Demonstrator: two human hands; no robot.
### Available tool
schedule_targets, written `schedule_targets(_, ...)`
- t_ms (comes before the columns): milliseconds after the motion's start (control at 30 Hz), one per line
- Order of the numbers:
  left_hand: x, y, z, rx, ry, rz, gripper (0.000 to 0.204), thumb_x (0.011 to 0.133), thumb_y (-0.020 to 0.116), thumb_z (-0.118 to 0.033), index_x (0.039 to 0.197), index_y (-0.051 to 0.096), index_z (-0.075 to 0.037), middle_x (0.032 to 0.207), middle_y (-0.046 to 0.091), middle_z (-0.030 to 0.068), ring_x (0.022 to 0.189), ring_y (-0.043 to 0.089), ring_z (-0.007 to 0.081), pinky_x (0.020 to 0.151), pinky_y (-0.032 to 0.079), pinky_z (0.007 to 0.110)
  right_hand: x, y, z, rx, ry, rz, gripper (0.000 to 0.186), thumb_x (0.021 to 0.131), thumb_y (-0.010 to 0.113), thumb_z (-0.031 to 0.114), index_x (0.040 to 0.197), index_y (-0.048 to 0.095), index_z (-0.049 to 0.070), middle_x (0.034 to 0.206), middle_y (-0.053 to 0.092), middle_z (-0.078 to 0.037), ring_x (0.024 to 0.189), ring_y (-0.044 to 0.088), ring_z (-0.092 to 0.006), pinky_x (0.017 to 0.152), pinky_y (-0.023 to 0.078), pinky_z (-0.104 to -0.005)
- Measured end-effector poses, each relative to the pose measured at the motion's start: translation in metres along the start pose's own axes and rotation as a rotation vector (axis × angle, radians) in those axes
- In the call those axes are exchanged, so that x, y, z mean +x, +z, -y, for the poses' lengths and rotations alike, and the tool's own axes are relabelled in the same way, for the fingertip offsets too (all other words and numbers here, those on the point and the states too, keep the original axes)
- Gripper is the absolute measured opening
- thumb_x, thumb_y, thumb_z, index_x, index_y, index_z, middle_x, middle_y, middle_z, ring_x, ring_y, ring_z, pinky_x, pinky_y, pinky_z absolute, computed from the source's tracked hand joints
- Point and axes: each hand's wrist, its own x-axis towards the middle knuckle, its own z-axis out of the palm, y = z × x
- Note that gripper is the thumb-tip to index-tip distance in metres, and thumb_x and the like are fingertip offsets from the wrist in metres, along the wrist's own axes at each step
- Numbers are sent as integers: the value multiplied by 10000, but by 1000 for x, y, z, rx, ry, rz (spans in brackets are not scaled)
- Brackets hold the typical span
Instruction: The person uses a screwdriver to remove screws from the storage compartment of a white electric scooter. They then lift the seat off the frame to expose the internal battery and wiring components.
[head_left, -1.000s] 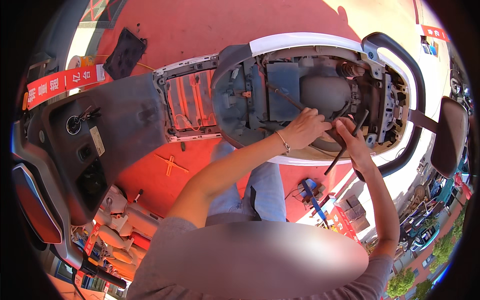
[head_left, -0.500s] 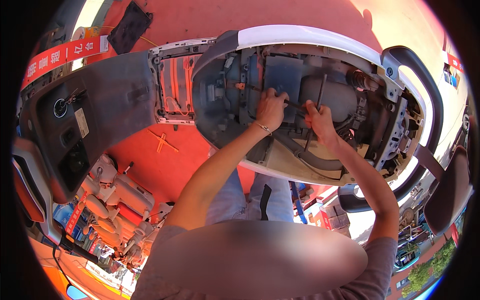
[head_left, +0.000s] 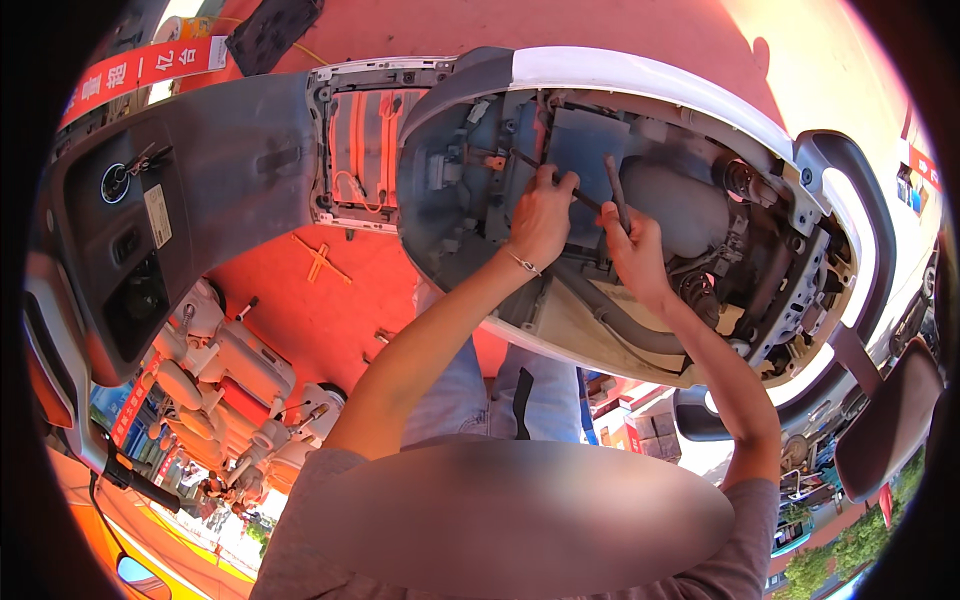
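Note:
An electric scooter [head_left: 650,85] with a white body edge lies opened up, its seat bay full of grey parts and wiring. My left hand [head_left: 543,215], with a thin bracelet at the wrist, grips a thin dark rod-like tool [head_left: 535,165] that points into the bay. My right hand [head_left: 632,250] holds a second dark bar [head_left: 614,190] upright just beside it. Both hands are inside the open bay, close together, over a grey box-shaped part [head_left: 585,150].
The grey front panel with a key lock [head_left: 120,180] is at the left, and the orange-lit open floorboard frame [head_left: 365,140] lies between it and the bay. A cross wrench [head_left: 320,260] lies on the red floor. The black seat [head_left: 885,420] is at the right.
The view has shifted along the scooter. Both hands have moved from the rear of the bay toward its front part, still holding the dark tools.

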Motion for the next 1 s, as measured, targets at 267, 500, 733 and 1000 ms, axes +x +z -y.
schedule_targets(267,-21,4,15,132,-78,279,190,775,544,-88,962,558,-56,1154,415,205,1026,481,379,784,479,384,-14,15,-37,-391,-338,107,126,867,489,97,869,502,-29,583,470,-221,474,446,-334,455,374,-337)
schedule_targets(500,-26,-17,12,168,-62,453,222,779,590,-202,941,558,-53,1071,509,218,913,561,358,730,485,405,-31,12,-11,-290,-157,155,135,841,517,85,786,496,-37,561,441,-220,468,338,-309,463,367,-361)
schedule_targets(733,-25,-24,40,191,23,540,156,789,535,-153,779,555,2,776,564,220,751,584,384,636,485,430,-3,25,26,-551,-148,473,227,814,570,144,736,538,-66,621,503,-255,563,484,-400,515,399,-402)
schedule_targets(1000,-9,-6,54,91,95,236,160,807,468,-122,749,561,-4,739,580,215,678,588,378,591,484,438,42,10,46,-662,-330,584,190,785,587,118,700,568,-51,655,528,-248,636,530,-411,544,422,-426)
